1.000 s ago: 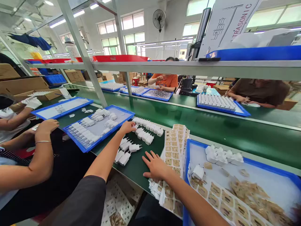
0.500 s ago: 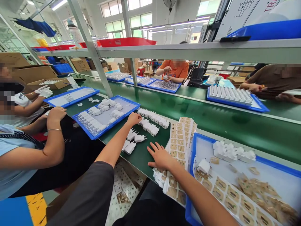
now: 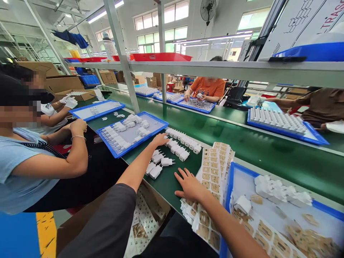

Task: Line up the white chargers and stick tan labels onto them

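Observation:
White plug adapters (image 3: 183, 140) stand in two rows on the green tabletop (image 3: 172, 179). My left hand (image 3: 160, 139) is at the left end of the nearer row, its fingers closed on a white adapter, mostly hidden by the hand. Several loose adapters (image 3: 156, 171) lie just below that hand. My right hand (image 3: 190, 184) rests with fingers spread on the tabletop, at the left edge of a stack of brown-and-white sticker sheets (image 3: 211, 168), and holds nothing.
A blue-rimmed tray (image 3: 230, 186) at the right holds adapters, a sticker sheet and brown scraps. Another tray (image 3: 168, 123) with adapters lies left of my left hand. A co-worker's arm (image 3: 77, 154) is at the left; a metal shelf (image 3: 215, 68) crosses above.
The view has shifted, so the scene sits further right and lower. My left hand stays at the nearer row's left end; my right hand remains spread on the table.

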Demonstrator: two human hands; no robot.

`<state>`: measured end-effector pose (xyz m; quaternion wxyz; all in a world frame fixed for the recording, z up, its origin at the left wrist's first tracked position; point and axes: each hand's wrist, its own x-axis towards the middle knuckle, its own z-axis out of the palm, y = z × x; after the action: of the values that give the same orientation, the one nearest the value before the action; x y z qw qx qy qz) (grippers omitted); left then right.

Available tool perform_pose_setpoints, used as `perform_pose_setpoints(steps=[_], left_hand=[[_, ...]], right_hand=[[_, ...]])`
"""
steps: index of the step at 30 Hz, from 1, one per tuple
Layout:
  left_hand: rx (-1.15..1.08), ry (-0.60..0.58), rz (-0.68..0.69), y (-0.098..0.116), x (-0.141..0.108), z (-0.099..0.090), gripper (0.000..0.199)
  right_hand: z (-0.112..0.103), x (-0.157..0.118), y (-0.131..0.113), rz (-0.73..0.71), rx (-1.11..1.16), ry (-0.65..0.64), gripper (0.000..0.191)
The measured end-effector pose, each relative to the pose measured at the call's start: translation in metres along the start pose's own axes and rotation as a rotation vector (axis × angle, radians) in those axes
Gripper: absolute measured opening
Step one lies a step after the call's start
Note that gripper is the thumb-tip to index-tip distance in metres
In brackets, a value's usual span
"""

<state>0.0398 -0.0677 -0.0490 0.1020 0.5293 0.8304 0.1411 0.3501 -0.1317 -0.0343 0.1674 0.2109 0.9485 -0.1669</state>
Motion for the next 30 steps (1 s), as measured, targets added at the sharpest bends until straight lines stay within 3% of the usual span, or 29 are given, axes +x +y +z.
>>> perform_pose_setpoints(steps=[5,8,11,14,19,25,30], left_hand=[[-0.053,-0.042,0.023,-0.004,0.004,-0.002,0.039],[-0.098,-0.024,0.027,-0.009,0.004,-0.005,0.037],[-0.132,0.034,0.005,-0.020,0.006,-0.014,0.035],[-0.137,0.131,-0.041,-0.040,0.014,-0.029,0.035],[-0.086,0.235,-0.135,-0.072,0.040,-0.048,0.034],[0.011,0.225,-0.156,-0.073,0.093,-0.041,0.034],[0.075,0.196,-0.144,-0.065,0.129,-0.028,0.034]], right_hand=[[-0.001,-0.001,0.000,-0.002,0.048,0.017,0.088],[-0.014,0.000,0.009,-0.017,0.104,0.054,0.078],[-0.036,0.007,0.027,0.045,0.150,0.135,0.055],[-0.055,0.017,0.046,0.184,0.116,0.206,0.046],[-0.058,0.025,0.048,0.288,-0.064,0.159,0.029],[-0.041,0.021,0.026,0.280,-0.200,0.129,0.053],[-0.035,0.019,0.032,0.227,-0.309,0.076,0.063]])
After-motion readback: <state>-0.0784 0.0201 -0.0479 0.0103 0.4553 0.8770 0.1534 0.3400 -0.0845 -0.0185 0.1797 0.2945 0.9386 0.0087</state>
